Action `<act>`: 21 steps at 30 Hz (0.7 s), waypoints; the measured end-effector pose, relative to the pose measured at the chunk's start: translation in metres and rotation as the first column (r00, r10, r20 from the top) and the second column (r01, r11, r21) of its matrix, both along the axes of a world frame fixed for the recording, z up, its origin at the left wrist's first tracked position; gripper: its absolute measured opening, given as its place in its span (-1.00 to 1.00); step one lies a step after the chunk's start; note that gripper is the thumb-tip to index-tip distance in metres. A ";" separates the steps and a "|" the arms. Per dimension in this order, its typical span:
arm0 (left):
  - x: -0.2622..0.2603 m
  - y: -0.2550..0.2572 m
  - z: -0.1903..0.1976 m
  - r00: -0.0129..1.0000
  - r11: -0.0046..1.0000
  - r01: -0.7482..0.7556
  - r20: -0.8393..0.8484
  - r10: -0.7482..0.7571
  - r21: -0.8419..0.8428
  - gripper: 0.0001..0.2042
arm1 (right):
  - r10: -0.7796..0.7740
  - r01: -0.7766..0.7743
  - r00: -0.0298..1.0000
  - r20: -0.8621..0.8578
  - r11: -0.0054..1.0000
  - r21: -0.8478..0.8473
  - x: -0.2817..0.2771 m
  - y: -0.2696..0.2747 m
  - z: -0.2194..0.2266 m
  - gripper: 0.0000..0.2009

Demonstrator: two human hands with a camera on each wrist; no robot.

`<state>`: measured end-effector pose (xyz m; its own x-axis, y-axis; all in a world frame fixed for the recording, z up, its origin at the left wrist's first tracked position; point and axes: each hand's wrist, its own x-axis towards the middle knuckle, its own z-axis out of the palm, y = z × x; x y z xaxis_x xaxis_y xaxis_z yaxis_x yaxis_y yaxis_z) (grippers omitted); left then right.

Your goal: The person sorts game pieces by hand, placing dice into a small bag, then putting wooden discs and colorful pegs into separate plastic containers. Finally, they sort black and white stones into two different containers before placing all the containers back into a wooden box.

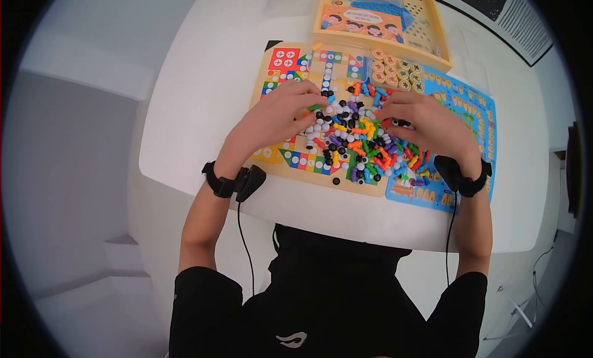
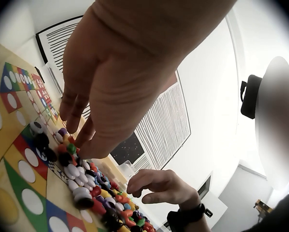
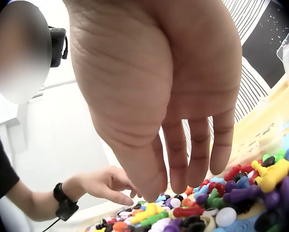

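A heap of small coloured pegs (image 1: 370, 128), mixed with black and white pieces, spreads over a printed game board (image 1: 259, 120). My left hand (image 1: 285, 113) reaches down at the heap's left side, its fingertips right at a green peg (image 1: 315, 107). In the left wrist view, its fingers point down beside white pieces (image 2: 77, 175) and the green peg. My right hand (image 1: 426, 120) is over the heap's right part, close to a red peg (image 1: 387, 122). Its fingers (image 3: 198, 159) hang nearly straight among the pieces in the right wrist view.
Round wooden Chinese chess pieces (image 1: 390, 70) stand in rows behind the heap. Farther back is a wooden box (image 1: 426, 52) with an orange booklet (image 1: 361, 23). A blue printed board (image 1: 479, 111) lies on the right of the white table (image 1: 185, 111).
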<state>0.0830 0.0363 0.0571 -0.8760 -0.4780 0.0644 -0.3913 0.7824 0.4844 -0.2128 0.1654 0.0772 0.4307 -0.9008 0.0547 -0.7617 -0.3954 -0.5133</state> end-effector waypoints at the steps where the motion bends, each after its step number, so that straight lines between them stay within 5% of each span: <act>1: -0.003 -0.002 -0.002 0.999 1.000 0.027 0.025 -0.027 0.006 -0.72 | -0.036 0.035 0.999 -0.010 0.999 -0.002 -0.001 -0.001 -0.003 -0.75; 5: -0.014 0.000 -0.012 0.996 0.995 0.094 -0.006 -0.094 -0.020 -0.76 | -0.092 0.107 0.984 -0.154 0.990 0.091 -0.011 -0.002 -0.002 -0.74; 15: -0.024 0.001 -0.005 0.997 0.997 0.044 0.056 -0.048 0.068 -0.81 | -0.077 0.090 0.989 -0.128 0.991 0.102 -0.014 0.002 -0.005 -0.75; 21: -0.025 0.001 -0.010 0.997 0.992 0.082 0.011 -0.081 -0.095 -0.75 | -0.133 0.147 0.984 -0.118 0.983 0.113 -0.021 0.004 -0.004 -0.72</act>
